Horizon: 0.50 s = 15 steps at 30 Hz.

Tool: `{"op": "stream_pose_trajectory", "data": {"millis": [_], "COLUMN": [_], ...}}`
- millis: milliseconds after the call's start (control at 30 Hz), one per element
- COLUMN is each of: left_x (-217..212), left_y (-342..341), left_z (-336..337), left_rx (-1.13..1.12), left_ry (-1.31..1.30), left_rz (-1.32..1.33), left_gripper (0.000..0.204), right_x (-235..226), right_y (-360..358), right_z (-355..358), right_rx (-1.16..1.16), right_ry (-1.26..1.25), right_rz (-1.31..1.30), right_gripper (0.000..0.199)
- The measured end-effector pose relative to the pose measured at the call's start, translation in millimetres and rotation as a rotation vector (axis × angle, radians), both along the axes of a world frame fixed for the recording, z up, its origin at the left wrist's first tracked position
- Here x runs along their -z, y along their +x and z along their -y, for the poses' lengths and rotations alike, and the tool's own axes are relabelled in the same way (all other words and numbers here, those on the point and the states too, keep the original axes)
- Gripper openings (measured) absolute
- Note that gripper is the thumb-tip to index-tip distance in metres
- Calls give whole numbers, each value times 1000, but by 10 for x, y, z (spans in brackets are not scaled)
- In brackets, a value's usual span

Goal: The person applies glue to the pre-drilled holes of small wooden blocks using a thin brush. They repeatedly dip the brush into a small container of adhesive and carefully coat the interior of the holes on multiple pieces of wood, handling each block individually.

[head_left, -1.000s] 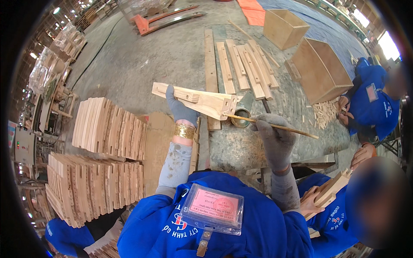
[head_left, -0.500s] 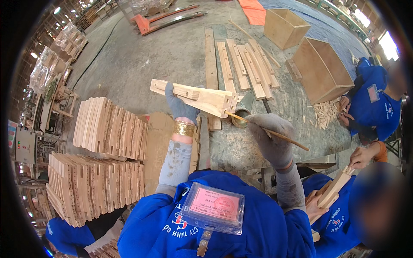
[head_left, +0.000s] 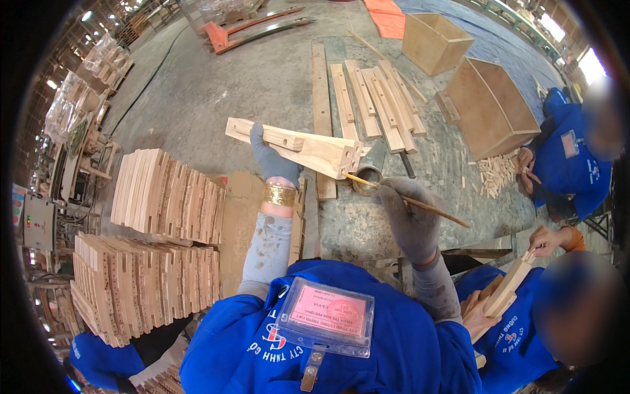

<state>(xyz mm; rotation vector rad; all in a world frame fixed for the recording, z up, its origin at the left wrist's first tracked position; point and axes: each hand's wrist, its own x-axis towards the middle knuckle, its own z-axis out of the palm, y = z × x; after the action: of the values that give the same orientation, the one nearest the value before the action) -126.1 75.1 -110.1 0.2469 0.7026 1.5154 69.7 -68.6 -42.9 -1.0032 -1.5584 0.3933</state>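
In the middle of the frame, a pale wooden piece (head_left: 321,152) is held above the table (head_left: 354,230), tilted slightly down to the right. The gloved left hand (head_left: 274,161) is clamped on it, with the thumb across its upper side; the other fingers are mostly hidden beneath. The gloved right hand (head_left: 412,217) has its fingers closed together around a thin stick (head_left: 440,211). The stick's tip meets the right end of the piece, near its lower corner; whether it enters a hole, I cannot tell. Under the stick stands a small pot (head_left: 363,190). Above it in the frame lie several wooden bars (head_left: 344,98), and to the right, a pile of small pegs (head_left: 497,174) beside an open box (head_left: 492,105). At left are stacked wooden parts (head_left: 164,190). At lower right, a co-worker holds another wooden piece (head_left: 508,285).
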Motion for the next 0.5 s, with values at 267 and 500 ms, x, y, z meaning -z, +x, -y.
{"op": "stream_pose_trajectory", "data": {"millis": [267,500], "left_x": [32,-12], "left_y": [-2,-30], "left_z": [-45,-116], "left_rx": [42,81], "left_ry": [45,146], "left_rz": [1,20], "left_gripper": [67,63], "right_x": [-7,-329], "right_y": [-3,140], "right_z": [-84,-27], "right_rx": [-19,-207], "right_ry": [58,115], "right_rz": [-3,328], "right_gripper": [12,14]}}
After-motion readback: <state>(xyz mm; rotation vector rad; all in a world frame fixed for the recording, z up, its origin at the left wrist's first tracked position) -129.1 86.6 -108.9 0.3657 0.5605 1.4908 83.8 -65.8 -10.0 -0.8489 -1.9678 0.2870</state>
